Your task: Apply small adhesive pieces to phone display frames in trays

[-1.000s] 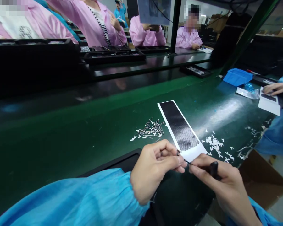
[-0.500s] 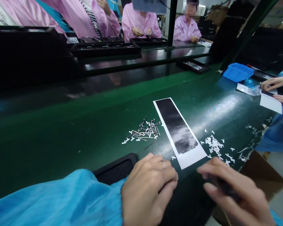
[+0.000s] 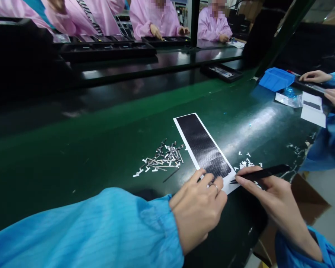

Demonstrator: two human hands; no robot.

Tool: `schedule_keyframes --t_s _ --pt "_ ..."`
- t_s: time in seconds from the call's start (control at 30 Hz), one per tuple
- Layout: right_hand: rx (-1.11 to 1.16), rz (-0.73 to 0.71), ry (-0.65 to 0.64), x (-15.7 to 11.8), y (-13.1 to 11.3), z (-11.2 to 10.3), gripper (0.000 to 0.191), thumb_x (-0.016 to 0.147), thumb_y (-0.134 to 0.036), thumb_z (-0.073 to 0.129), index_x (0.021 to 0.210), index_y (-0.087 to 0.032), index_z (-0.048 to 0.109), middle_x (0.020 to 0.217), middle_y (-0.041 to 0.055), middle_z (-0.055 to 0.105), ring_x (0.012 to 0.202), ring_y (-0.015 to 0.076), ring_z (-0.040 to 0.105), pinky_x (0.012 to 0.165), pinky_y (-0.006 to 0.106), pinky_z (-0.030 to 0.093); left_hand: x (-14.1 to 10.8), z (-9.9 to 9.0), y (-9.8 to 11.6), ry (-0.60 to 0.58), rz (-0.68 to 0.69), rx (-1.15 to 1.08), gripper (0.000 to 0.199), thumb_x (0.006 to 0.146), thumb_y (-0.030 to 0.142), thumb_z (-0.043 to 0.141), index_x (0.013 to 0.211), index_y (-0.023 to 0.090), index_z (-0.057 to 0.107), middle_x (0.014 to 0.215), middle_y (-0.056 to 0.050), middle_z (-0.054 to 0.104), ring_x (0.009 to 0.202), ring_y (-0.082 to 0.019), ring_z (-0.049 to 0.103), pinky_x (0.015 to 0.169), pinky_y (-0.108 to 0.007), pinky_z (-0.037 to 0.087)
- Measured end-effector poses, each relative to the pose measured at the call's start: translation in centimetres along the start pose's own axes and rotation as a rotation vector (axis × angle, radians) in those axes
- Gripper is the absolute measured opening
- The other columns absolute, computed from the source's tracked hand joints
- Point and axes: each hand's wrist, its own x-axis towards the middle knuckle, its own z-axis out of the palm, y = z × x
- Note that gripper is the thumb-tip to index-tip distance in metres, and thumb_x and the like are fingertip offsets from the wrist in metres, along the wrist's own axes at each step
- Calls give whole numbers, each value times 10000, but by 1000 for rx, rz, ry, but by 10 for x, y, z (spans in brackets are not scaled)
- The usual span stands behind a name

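Observation:
On the green table lies a white backing sheet (image 3: 231, 182) covered by a block of narrow black adhesive strips (image 3: 202, 143). My left hand (image 3: 201, 204) rests over the sheet's near left corner, fingers bent and slightly apart; its thumb is hidden underneath. My right hand (image 3: 273, 193) pinches black tweezers (image 3: 265, 173), their thin tips at the bare white near end of the sheet. Left of the sheet spreads a pile of small dark strips with white tabs (image 3: 164, 158). White T-shaped scraps (image 3: 245, 162) lie on the right, partly covered by my right hand.
A co-worker's hands (image 3: 318, 77) work at the right beside a blue bin (image 3: 276, 79) and a white card (image 3: 312, 109). A black tray (image 3: 223, 72) stands further back. Across the bench, people in pink sit behind black trays (image 3: 108, 50). A cardboard box (image 3: 309, 197) is below the table edge.
My left hand has moved right and forward onto the sheet, its fingers less curled. My right hand has swung the tweezers round, bringing the tips to the sheet. The view has shifted slightly.

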Motion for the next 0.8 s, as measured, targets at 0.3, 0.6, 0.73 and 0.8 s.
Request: schedule_keyframes --t_s 0.3,0.6,0.73,0.8 --pt "69 53 179 3 10 8 168 733 -359 685 758 -193 675 778 5 675 682 147 627 605 220 501 13 4 -10 -86 114 65 244 661 59 534 895 85 594 1161 -136 606 894 -251 553 800 -342 441" --pt "100 30 252 0 11 12 113 722 -308 699 750 -201 679 761 -7 679 680 139 627 617 219 507 12 5 -11 -60 121 61 210 677 41 496 853 116 584 1195 -112 601 893 -244 545 811 -354 425" --pt "114 36 249 3 11 14 126 710 -313 703 729 -190 682 742 3 680 650 148 628 592 236 509 12 5 -11 -81 129 66 247 662 53 500 889 113 576 1215 -117 588 912 -249 540 815 -366 405" --pt "121 40 245 5 11 15 130 702 -316 707 719 -190 682 740 6 681 643 149 629 586 237 506 13 5 -11 -93 124 70 239 668 61 509 892 113 575 1210 -120 587 901 -246 537 816 -366 397"
